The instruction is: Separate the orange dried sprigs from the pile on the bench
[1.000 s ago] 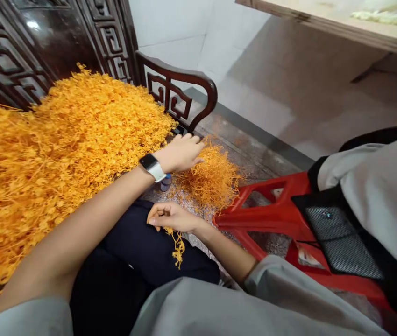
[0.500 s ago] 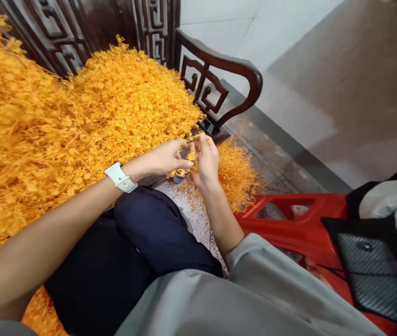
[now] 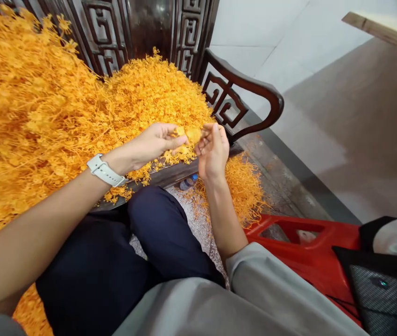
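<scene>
My left hand [image 3: 158, 142], with a pale watch strap on its wrist, pinches a small orange artificial flower [image 3: 180, 132] between thumb and fingers. Just to its right is my right hand [image 3: 214, 151], its fingers curled in toward the thumb. Whatever those fingers grip is too small and blurred to make out. A smear of orange lies in the gap between the hands. Behind and left of them, a big heap of orange artificial flowers [image 3: 156, 98] with thin stems covers the dark wooden bench [image 3: 170, 176].
The bench's carved armrest [image 3: 277, 105] curves out beyond my right hand. Below it, a pile of thin orange stems [image 3: 244, 184] lies on the floor beside a small blue-capped bottle [image 3: 186, 183]. A red plastic stool or chair [image 3: 303, 247] stands at my right, carrying a black mesh item [image 3: 377, 298].
My hands have drawn apart, the left shifting left and the right slightly right. The orange flower now shows in the left fingers. The view has also shifted, showing more of the bench edge.
</scene>
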Demonstrator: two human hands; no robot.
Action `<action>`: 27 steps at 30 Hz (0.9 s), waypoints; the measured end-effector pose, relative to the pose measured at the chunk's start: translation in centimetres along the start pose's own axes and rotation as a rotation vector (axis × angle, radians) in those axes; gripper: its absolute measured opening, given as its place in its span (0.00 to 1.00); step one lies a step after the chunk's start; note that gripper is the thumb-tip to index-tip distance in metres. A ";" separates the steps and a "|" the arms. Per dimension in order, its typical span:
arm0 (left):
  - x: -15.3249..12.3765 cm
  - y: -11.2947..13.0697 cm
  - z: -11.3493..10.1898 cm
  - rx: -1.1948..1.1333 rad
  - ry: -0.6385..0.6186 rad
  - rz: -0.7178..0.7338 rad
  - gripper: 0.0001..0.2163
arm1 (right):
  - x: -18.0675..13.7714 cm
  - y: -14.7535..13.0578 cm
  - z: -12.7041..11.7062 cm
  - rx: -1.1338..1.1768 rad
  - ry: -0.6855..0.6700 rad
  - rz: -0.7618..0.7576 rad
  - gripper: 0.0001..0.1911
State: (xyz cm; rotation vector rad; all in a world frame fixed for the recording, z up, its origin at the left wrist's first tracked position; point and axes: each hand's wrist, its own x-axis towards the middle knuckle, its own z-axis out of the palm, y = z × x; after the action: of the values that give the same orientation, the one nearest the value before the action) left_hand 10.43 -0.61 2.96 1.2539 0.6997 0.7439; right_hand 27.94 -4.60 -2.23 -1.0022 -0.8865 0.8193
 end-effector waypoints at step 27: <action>1.2 1.4 -1.1 -0.389 0.414 0.238 0.12 | -9.1 -3.1 1.8 0.379 -0.592 -0.210 0.15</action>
State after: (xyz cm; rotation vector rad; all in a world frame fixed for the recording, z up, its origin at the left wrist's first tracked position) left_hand 10.10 1.22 4.06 0.8387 0.6999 1.2938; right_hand 23.13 -13.01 -0.99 -0.3212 -1.2535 1.0745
